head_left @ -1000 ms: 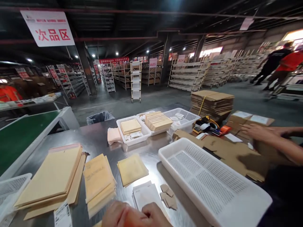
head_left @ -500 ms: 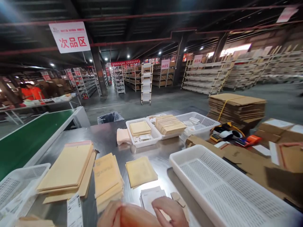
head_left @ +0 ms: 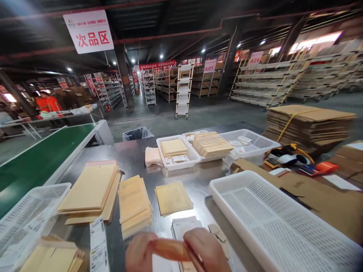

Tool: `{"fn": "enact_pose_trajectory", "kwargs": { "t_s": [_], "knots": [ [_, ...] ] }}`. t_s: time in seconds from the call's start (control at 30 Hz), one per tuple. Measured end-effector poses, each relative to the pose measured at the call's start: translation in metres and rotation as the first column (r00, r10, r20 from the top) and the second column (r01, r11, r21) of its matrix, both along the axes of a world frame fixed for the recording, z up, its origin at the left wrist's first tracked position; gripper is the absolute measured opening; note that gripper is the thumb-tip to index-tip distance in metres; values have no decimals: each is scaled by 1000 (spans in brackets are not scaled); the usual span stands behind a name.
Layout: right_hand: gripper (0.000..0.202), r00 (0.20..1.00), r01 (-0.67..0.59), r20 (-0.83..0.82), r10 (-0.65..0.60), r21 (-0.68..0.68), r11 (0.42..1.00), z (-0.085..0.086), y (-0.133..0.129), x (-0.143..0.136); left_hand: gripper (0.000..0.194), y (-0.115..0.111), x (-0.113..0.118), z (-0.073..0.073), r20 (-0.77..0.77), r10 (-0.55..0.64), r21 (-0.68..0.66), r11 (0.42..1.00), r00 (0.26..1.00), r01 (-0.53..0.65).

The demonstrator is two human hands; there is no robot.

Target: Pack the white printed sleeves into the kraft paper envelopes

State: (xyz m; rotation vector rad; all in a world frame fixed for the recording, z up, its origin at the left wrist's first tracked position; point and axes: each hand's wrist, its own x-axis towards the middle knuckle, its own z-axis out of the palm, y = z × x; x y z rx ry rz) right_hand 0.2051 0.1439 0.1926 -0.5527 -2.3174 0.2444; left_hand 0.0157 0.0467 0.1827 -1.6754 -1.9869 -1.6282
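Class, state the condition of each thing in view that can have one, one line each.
Left hand, curled on orange-brown item
Right hand, curled on same item
Orange-brown item, held, blurred
Large envelopes, stacked flat
Label strip, lying flat
Large white basket, upright
Cardboard stack, strapped
Bin, bag-lined

now in view, the left hand is seen bare, its rounded outline softened by blur; the right hand is shown bare too, broad and curved across the back, with both being cropped below.
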Motion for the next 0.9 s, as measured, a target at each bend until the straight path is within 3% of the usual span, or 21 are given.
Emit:
{"fn": "enact_pose_trajectory", "kwargs": {
  "t_s": [0.1,0.17,0.27,0.3,0.33,0.4,0.5,0.57,0.63,0.7,0.73,0.8,0.9],
  "knots": [
    [14,998,19,64,-16,-45,999,2,9,24,22,-10,-17,15,113,137,-34,990,984,-134],
    [23,997,25,71,-21,-64,998,-3,9,32,20,-12,-23,18,148,134,-69,990,980,-125],
    [78,993,-11,111,31,-172,985,-13,0,24,23,-8,-18,12,176,-58,-142,986,983,83],
    [77,989,-32,132,68,-254,967,-17,-3,18,25,-5,-15,8,179,-147,-172,969,973,178],
    [60,983,-47,148,106,-354,934,-21,-7,11,26,-2,-12,3,189,-214,-207,945,958,252],
    [28,978,-49,142,153,-555,830,-27,-10,0,21,3,-11,-9,254,-240,-303,901,937,312],
    [30,998,-2,36,42,-742,670,-34,-2,-2,43,6,-28,-33,411,-96,-522,791,907,320],
    [27,995,36,-27,-95,-799,601,-36,14,2,40,3,-51,-54,509,2,-607,710,861,358],
    [27,974,115,-18,-226,-821,559,-38,40,4,38,-5,-78,-78,593,160,-607,734,789,306],
    [27,942,234,58,-329,-818,525,-42,72,-1,45,-14,-100,-102,602,361,-608,785,712,117],
    [26,924,297,109,-367,-808,508,-46,90,-6,47,-18,-108,-113,590,421,-625,778,689,60],
    [19,894,388,197,-402,-788,478,-59,125,-15,46,-23,-114,-132,530,466,-683,729,709,31],
    [31,841,507,310,-443,-739,444,-86,160,-17,35,-24,-97,-155,351,398,-836,540,847,93]
  ]
}}
